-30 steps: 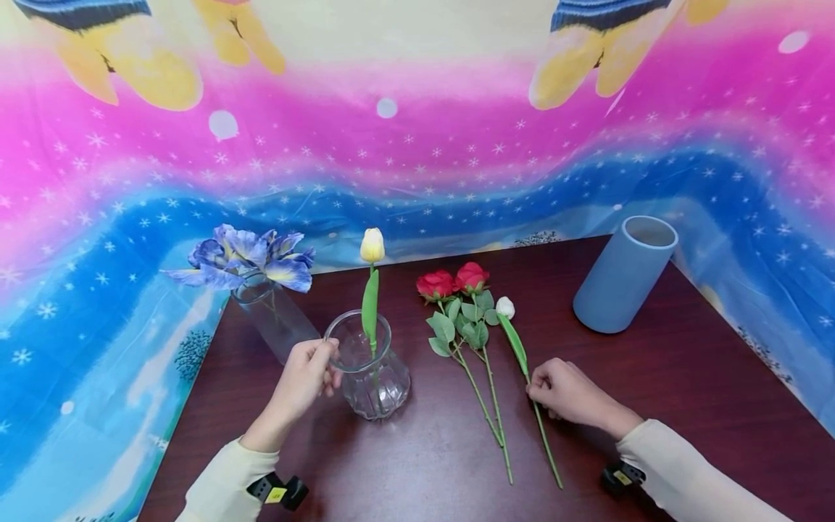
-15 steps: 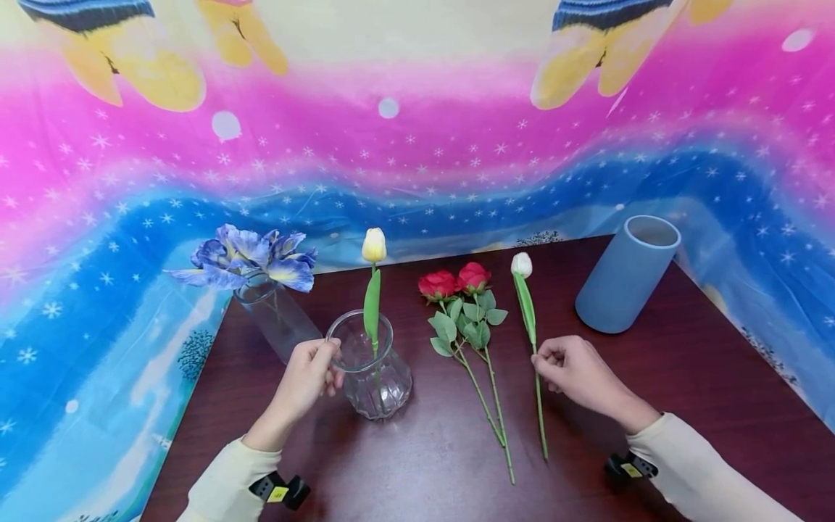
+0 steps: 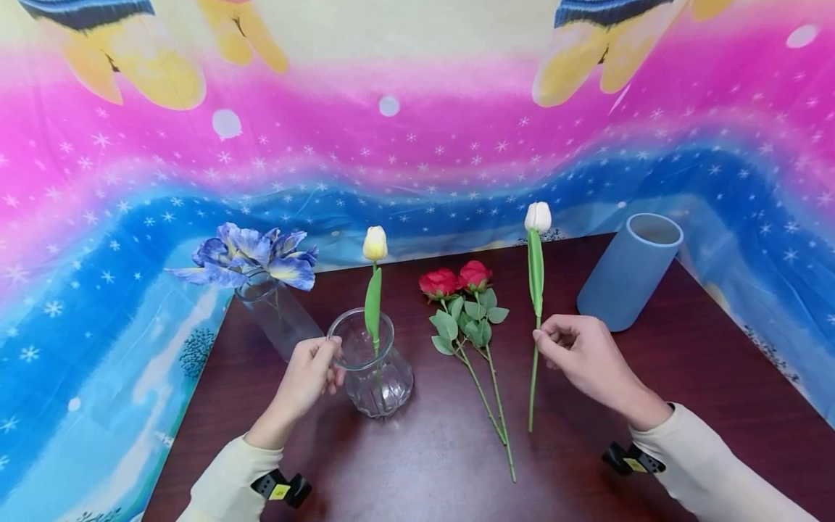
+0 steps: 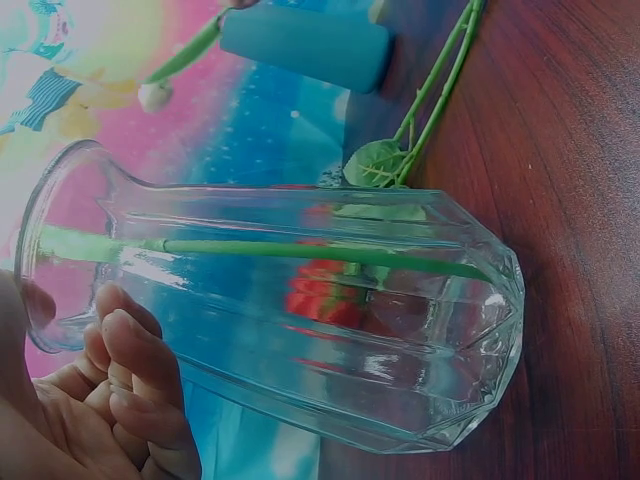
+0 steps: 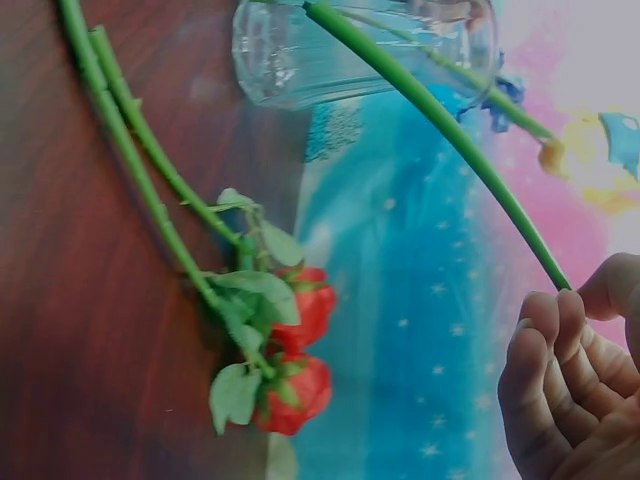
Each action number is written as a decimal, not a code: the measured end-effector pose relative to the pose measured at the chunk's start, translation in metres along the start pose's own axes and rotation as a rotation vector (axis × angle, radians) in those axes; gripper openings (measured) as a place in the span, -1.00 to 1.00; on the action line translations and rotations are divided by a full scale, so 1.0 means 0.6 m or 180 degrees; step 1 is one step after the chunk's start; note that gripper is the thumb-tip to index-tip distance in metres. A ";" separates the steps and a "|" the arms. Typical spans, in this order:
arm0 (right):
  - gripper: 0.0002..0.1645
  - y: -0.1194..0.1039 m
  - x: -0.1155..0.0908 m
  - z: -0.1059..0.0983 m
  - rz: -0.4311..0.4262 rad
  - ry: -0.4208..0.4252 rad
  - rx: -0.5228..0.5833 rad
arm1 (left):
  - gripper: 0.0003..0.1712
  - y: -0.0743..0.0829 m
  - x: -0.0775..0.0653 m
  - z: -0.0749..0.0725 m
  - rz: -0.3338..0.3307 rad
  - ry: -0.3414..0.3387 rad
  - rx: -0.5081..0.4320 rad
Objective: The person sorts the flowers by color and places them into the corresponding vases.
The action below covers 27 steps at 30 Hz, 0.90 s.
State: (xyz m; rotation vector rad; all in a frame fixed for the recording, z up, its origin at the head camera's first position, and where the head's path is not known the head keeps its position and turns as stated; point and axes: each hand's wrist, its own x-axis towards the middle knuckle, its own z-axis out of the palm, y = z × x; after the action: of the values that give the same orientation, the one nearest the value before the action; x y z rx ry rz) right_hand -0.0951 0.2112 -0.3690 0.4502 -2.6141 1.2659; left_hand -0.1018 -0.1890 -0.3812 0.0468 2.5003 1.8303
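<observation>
Right hand (image 3: 590,359) pinches a white tulip (image 3: 536,279) while left hand (image 3: 308,373) grips a glass vase (image 3: 391,388) by its rim, toward the left edge of the table (image 3: 430,464); steady, upright handling should serve.

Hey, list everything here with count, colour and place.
White tulip: one, white, in right hand
Yellow tulip: one, pale yellow, in glass vase
Glass vase: one, clear, left of roses
Roses: two, red, on table
Purple flowers: count unclear, blue-purple, in tall vase
Tall vase: one, clear, left side
Blue vase: one, blue, right rear
Table: one, reddish-brown, underneath
Backdrop: one, multicoloured, behind table
Sleeves: two, cream, at bottom
Wrist cameras: two, black, one per sleeve
Left hand: one, at glass vase's rim
Right hand: one, on white tulip's stem
</observation>
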 end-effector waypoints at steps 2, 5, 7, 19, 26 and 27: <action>-0.75 -0.009 0.002 -0.002 -0.0028 0.0067 -0.0008 | -0.58 -0.001 0.001 0.000 0.0009 0.0002 0.0003; -0.74 -0.022 0.006 -0.004 -0.0096 0.0170 0.0009 | -0.58 -0.002 0.002 0.000 0.0020 0.0009 0.0002; -0.73 -0.028 0.008 -0.004 -0.0132 0.0221 0.0011 | -0.58 -0.003 0.002 0.001 0.0017 0.0017 -0.0007; -0.77 -0.075 0.026 -0.007 -0.0430 0.0441 0.0125 | -0.57 0.000 0.000 0.001 0.0047 -0.0003 -0.0004; -0.82 -0.101 0.041 -0.005 -0.0603 0.0581 0.0290 | -0.58 0.000 0.001 0.001 0.0036 0.0012 -0.0025; -0.82 -0.104 0.044 -0.005 -0.0632 0.0609 0.0306 | -0.58 -0.001 0.001 0.001 0.0030 0.0013 -0.0031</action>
State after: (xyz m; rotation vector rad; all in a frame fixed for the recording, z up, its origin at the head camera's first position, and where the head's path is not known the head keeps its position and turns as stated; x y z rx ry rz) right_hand -0.0973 0.1720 -0.3138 0.5596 -2.2968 1.3027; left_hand -0.1024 -0.1887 -0.3817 0.0547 2.4981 1.8479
